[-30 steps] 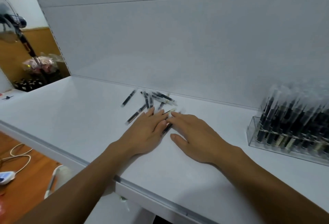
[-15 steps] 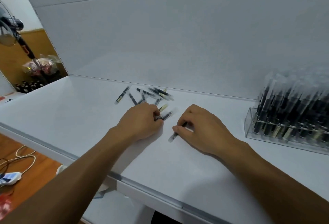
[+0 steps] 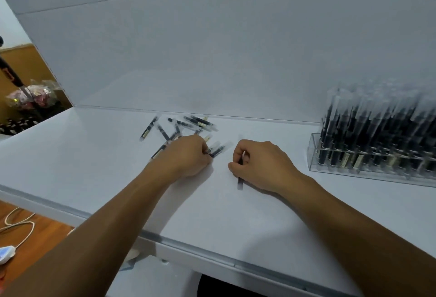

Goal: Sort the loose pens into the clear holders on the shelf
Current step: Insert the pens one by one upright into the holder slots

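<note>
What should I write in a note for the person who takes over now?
Left hand grips gathered pens at the pile's near edge.
Right hand holds a single pen over the shelf.
Loose pens lie near the back wall; clear holder stands at right.
Done: many stored pens stand in the holder.
Left: held and loose pens go in.

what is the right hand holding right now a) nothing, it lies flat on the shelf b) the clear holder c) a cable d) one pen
d: the right hand has its fingers curled round a single pen, well apart from the clear holder.
</note>
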